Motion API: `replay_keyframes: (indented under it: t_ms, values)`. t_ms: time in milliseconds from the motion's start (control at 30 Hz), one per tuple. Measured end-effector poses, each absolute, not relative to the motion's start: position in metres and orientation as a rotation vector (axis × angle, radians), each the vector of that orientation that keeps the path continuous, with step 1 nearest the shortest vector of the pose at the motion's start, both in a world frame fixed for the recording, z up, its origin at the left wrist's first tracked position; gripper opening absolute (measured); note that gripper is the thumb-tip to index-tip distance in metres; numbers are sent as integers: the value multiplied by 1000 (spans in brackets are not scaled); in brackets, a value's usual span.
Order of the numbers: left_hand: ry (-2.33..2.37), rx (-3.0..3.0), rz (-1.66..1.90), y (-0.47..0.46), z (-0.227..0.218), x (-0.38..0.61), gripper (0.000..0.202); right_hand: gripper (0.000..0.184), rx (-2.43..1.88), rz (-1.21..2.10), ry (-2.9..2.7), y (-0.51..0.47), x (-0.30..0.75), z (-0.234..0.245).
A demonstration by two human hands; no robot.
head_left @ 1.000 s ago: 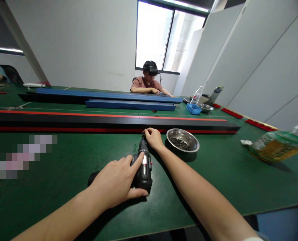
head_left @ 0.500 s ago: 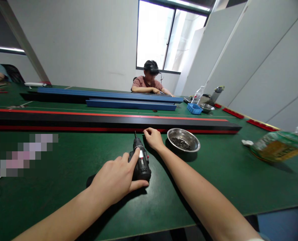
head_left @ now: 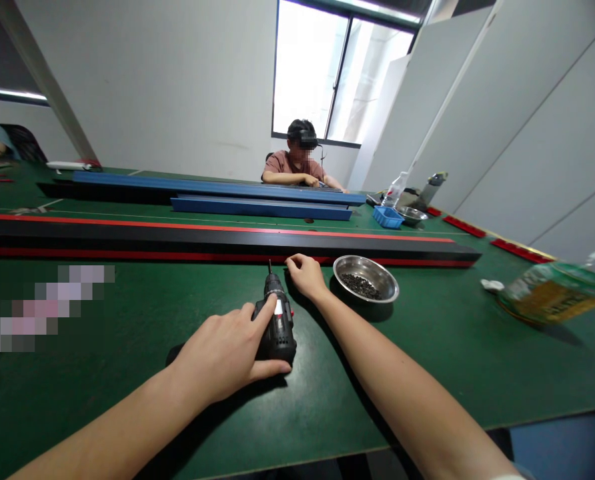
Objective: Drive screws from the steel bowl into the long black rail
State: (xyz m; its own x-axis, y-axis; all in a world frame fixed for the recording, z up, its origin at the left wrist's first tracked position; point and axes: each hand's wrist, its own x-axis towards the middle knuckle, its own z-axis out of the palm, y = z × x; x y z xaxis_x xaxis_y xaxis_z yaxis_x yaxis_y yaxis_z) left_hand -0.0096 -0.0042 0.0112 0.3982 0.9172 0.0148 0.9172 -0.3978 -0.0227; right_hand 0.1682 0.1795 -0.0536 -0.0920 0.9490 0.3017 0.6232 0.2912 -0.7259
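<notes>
My left hand [head_left: 225, 347] is wrapped round a black cordless drill [head_left: 277, 330], which lies on its side with its bit pointing at a long black and red bar [head_left: 217, 241]. The bit's tip ends just short of the bar's near edge. Beside the bit, my right hand [head_left: 305, 275] is at that red edge, thumb and fingers pinched together. Whatever is in the pinch is too small to make out. To the right of this hand stands a steel bowl [head_left: 391, 287] with many small dark screws [head_left: 360, 285] inside.
Blue bars [head_left: 262, 208] lie across the green table [head_left: 427, 360] farther back. A blue basket [head_left: 387, 217] and a clear bottle [head_left: 395, 190] stand beyond the bowl. At right lies a large labelled plastic jar [head_left: 557, 293]. Another person [head_left: 297, 163] sits opposite.
My left hand and the drill have shifted very slightly to the left. My right hand stays at the bar's edge.
</notes>
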Motion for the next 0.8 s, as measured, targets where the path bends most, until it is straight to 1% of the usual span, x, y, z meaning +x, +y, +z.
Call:
replay_keyframes:
  t_ms: [100,300,500,600,800]
  values:
    - [-1664,-2646,14,-4,12,-11,98,23,-1414,569,-1770,181,169,-54]
    - [-1534,-2761,-27,-7,11,-9,102,30,-1330,733,-1668,188,170,-60]
    - [-1556,-2792,-9,-9,13,-6,104,36,-1258,899,-1567,195,173,-64]
    - [-1557,-2793,-14,-9,14,-6,104,34,-1275,918,-1522,195,174,-63]
    - [-1547,-2789,-40,-8,13,-5,104,21,-1364,853,-1556,191,174,-57]
